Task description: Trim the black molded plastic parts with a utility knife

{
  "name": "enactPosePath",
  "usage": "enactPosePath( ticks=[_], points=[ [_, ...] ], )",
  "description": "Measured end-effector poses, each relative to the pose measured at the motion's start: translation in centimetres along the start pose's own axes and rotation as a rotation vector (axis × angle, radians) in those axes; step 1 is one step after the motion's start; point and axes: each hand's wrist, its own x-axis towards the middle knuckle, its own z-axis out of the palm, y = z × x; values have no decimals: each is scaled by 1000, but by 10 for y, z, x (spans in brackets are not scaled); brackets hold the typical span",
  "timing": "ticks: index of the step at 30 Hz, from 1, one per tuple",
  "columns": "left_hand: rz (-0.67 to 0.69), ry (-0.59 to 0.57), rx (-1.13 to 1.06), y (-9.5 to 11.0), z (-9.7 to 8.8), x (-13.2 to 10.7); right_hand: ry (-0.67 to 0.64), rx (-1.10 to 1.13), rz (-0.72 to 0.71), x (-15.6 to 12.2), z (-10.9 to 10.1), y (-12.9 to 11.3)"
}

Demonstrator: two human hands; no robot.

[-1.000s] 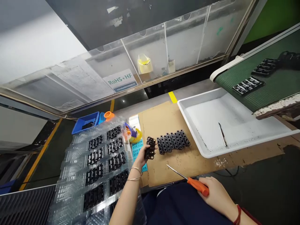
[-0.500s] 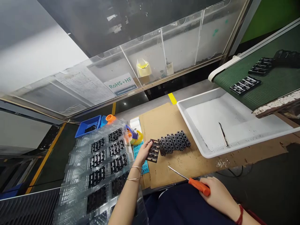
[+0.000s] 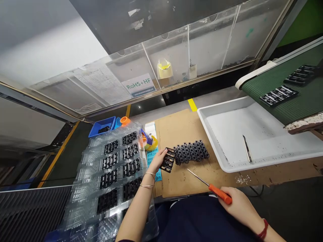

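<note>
Black and slotted, a part point(image 3: 168, 160) is pinched by the left hand point(image 3: 157, 160), its long axis near to far, beside the left end of a dark row point(image 3: 192, 151) running left to right. The right hand point(image 3: 237, 203), farther off, grips a screwdriver point(image 3: 220, 194); clear trays point(image 3: 83, 191) lie left, a white tray point(image 3: 227, 124) right.

Clear acrylic panel point(image 3: 209, 48) spans the rear, bearing a RoHS+HF sign point(image 3: 139, 86). Dark floor point(image 3: 79, 148) carries a yellow line point(image 3: 59, 154) (diagonal, at left). Green conveyor belt point(image 3: 308, 97) stands right.
</note>
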Motion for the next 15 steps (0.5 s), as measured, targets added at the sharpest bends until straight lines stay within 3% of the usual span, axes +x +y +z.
enactPosePath(
  ticks=[6, 9, 12, 15],
  points=[
    [17, -10, 59, 0, 11, -8, -32, -37, -2, 3, -6, 3],
    [78, 1, 75, 1, 12, -24, -50, -58, -13, 6, -5, 3],
    [194, 101, 94, 3, -7, -66, -105, -90, -33, 8, -1, 0],
    [316, 368, 149, -8, -49, -137, -171, -124, -32, 11, 5, -6]
  ],
)
